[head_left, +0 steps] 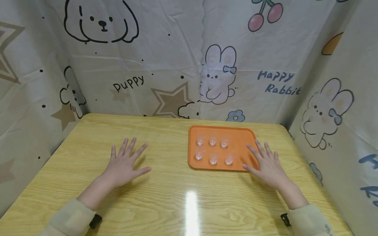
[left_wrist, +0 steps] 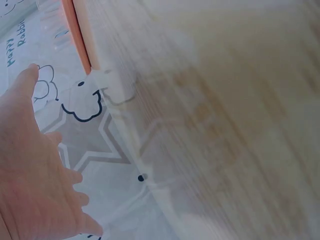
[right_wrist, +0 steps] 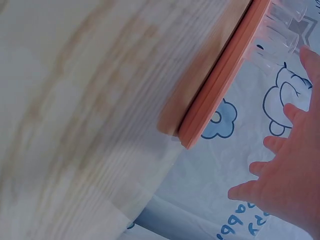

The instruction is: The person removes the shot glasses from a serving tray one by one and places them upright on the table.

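Observation:
An orange tray [head_left: 243, 134] lies on the right half of the table. Several small clear cups [head_left: 213, 159] stand on it in two rows, toward its left and middle. My left hand [head_left: 122, 167], fingers straight and spread, hovers over the wood left of the tray and holds nothing. With its fingers also spread, my right hand [head_left: 268, 167] is above the tray's right edge, apart from the cups. In the right wrist view the tray [right_wrist: 220, 80] appears edge-on, with some cups [right_wrist: 277, 37] beyond it.
The pale wooden table [head_left: 165, 196] reflects a bright strip of light near its front. Printed cloth [head_left: 165, 59] with rabbits, stars and a puppy hangs behind and along both sides of the table. Each sleeve cuff has a black strap piece [head_left: 95, 221] near it.

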Motion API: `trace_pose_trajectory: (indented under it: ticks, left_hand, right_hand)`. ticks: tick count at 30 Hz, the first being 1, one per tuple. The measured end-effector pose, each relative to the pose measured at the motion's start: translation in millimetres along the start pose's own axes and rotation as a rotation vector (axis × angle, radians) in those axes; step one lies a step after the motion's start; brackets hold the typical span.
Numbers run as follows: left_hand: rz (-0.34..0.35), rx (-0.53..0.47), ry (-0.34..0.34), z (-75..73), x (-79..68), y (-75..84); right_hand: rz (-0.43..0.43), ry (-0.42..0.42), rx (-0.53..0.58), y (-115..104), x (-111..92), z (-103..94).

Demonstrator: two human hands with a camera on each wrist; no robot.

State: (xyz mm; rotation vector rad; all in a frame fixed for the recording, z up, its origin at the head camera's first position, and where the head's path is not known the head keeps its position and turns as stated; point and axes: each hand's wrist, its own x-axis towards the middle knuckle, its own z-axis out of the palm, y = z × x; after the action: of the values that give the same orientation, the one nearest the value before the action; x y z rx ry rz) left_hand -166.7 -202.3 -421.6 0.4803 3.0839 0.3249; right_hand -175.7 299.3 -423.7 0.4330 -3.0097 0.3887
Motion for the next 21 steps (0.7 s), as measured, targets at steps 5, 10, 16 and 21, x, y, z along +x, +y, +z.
trace_pose_trajectory:
  ticks: [5, 10, 16, 21]
  left_hand:
    - [0.011, -0.009, 0.007, 1.6, 0.5, 1.0]
    - [0.023, -0.033, 0.028, 2.0, 3.9, 6.8]
    - [0.046, -0.139, 0.047, -0.3, 12.8, 25.7]
    - [0.083, -0.229, 0.057, 0.8, 23.2, 42.5]
  right_hand:
    - [0.001, -0.002, 0.031, 0.1, -1.1, -0.6]
    - [0.001, -0.019, 0.069, 2.5, -1.1, -1.3]
    - [-0.002, -0.041, 0.13, 9.5, -5.1, -3.7]
    - [-0.001, -0.061, 0.187, 18.8, -7.8, -3.0]
